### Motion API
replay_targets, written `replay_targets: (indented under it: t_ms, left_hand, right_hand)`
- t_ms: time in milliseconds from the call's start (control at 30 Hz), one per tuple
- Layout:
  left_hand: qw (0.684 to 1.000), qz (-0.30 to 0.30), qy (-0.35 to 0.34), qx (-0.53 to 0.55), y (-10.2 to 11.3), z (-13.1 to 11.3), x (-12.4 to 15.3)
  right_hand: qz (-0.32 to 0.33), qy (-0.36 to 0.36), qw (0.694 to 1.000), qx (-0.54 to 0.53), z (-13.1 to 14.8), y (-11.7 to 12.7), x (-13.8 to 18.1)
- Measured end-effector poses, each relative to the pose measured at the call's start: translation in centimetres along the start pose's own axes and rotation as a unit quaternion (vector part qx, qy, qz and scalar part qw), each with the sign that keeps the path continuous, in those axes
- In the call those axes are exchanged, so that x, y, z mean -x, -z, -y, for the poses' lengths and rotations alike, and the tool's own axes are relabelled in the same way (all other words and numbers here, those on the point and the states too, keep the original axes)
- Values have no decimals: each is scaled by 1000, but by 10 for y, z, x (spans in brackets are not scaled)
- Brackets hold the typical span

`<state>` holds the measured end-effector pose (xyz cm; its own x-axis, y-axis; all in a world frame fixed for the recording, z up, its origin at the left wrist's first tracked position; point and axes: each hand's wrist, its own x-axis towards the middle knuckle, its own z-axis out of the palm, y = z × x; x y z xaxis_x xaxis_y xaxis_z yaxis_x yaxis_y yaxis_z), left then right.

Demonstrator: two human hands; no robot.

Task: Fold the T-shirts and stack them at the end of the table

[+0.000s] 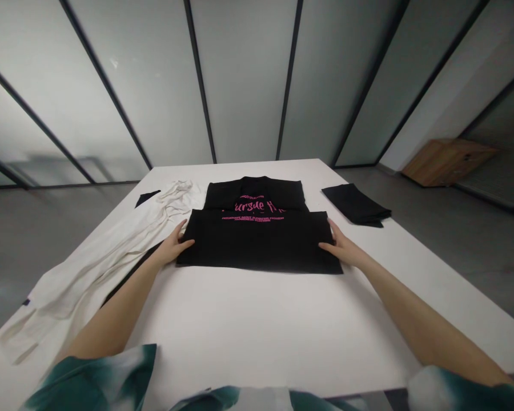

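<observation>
A black T-shirt (257, 242) with pink lettering lies on the white table, its sides folded in and its lower part raised off or resting across the upper part; I cannot tell which. My left hand (172, 245) grips its left edge, thumb on top and fingers at the side and underneath. On the opposite edge, my right hand (341, 244) pinches the cloth in the same way. The fingertips beneath the fabric are hidden. Part of the pink print is covered by the lower panel.
Left of the shirt, white garments (111, 260) lie in a loose heap with some black cloth (148, 197) showing beside them. A folded black garment (355, 204) rests on the right of the white table (257, 325). Beyond stand frosted glass panels and a wooden cabinet (445, 160).
</observation>
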<state>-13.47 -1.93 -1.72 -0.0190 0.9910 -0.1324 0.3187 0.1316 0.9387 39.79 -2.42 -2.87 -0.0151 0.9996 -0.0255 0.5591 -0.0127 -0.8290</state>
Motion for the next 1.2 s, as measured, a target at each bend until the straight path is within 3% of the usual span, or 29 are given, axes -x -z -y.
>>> replay_targets:
  t_ms: [133,300,367,467,600,733,833,933,1100,1200]
  left_hand:
    - [997,12,-42,-65,13,-5,9]
    - [998,45,-17,-34,29,-41,-6]
    - [999,34,-8,-6,31,-65,-24]
    - [996,-46,-47,55,26,-104,-61]
    - [983,-100,-135,77,5,-128,-110]
    - [985,-122,-119,12,-16,-88,-129]
    - [973,-199,-68,-96,-23,-40,-120]
    - [942,-245,-11,-228,-22,-9,-99]
    - [896,-227,50,-378,-23,-5,-75]
    - [896,-200,35,-394,-26,-7,-72]
  right_hand:
    - [9,63,992,105,-4,10,12]
    - [-28,72,996,45,14,36,-11]
    - [-61,63,996,-8,31,46,-33]
    - [-135,51,987,-70,63,55,-77]
    - [-129,88,981,-113,90,50,-130]
    - [-140,57,982,-113,64,17,-143]
    - [-140,26,990,-14,25,-12,-126]
    - [-148,-11,984,97,-3,-29,-106]
    - [-187,-27,969,162,-13,-33,-99]
    - [-185,-6,972,147,-11,-31,-100]
